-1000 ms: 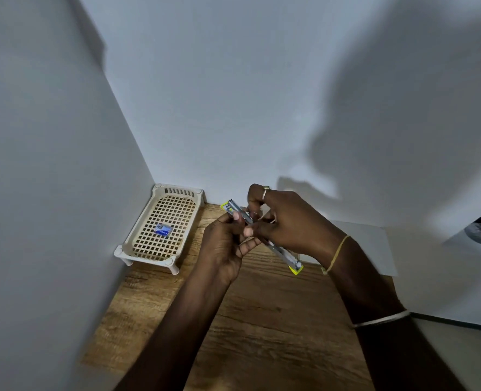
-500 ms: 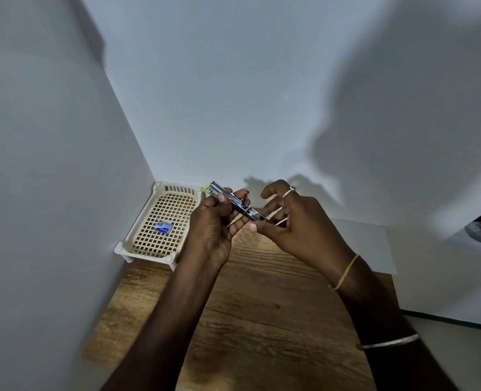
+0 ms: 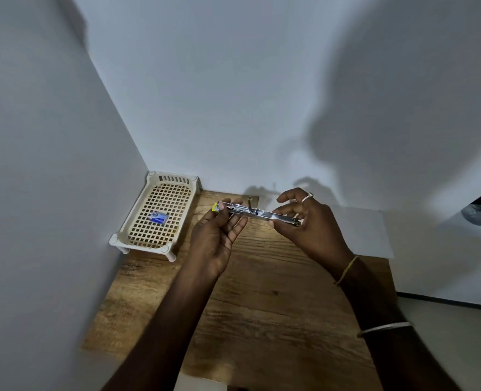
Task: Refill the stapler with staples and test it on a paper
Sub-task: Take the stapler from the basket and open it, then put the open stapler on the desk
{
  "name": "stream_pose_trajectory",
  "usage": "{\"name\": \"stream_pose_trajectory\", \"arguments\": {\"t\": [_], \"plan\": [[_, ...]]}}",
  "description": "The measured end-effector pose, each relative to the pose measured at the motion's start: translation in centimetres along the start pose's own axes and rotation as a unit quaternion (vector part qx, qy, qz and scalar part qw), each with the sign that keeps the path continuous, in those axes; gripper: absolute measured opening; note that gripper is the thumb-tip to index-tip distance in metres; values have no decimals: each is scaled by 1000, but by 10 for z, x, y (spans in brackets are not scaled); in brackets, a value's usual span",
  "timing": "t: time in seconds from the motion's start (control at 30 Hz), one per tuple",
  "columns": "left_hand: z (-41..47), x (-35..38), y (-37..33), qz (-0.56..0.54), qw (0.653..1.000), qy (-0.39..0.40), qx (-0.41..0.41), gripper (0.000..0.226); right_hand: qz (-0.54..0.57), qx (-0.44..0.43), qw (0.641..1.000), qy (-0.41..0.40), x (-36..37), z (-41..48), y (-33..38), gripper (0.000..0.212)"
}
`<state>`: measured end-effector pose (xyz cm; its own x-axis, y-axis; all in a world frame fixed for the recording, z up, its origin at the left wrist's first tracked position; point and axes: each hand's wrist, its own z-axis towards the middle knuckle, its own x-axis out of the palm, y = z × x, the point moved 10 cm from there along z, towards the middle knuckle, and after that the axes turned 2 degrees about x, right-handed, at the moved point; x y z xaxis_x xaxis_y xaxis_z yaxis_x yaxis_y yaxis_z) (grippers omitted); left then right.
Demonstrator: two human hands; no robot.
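Observation:
A slim metal stapler (image 3: 257, 213) with a yellow end lies nearly level in the air above the wooden table (image 3: 262, 306), opened out long. My left hand (image 3: 216, 235) holds its yellow left end between thumb and fingers. At the stapler's right end my right hand (image 3: 308, 221) pinches the metal, a ring on one raised finger. A small blue staple box (image 3: 158, 217) lies in the cream mesh tray (image 3: 154, 244) at the back left. A white sheet of paper (image 3: 369, 235) lies on the table behind my right hand.
White walls close in the table on the left and at the back. A dark roundish object (image 3: 480, 214) shows at the far right edge, beyond a white panel. The table's near edge runs along the bottom of the view.
The stapler has swung from a steep slant to almost level and opened out longer. My right hand has slid to its right end; my left hand stays at the yellow end.

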<state>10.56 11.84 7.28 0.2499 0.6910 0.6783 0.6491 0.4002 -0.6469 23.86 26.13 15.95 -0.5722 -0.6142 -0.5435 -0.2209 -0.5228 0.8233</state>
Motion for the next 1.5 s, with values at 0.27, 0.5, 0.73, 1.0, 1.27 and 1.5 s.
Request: {"name": "stream_pose_trajectory", "arguments": {"t": [0.27,0.5,0.73,1.0,1.27,1.5], "plan": [[7,-93,62,118,984,-125,-36,13,-143,52,987,43,43,-33,-99,33],[11,-143,99,287,940,-181,-19,12,-174,62,981,63,72,-61,-147,40],[11,-139,94,536,833,-124,58,24,-185,72,978,58,85,-70,-173,35],[8,-117,89,658,738,-45,142,35,-183,92,977,57,90,-72,-193,35],[14,-103,90,727,661,31,181,31,-198,95,973,67,93,-71,-198,45],[21,-100,91,746,636,81,178,32,-203,86,973,60,90,-71,-197,52]]}}
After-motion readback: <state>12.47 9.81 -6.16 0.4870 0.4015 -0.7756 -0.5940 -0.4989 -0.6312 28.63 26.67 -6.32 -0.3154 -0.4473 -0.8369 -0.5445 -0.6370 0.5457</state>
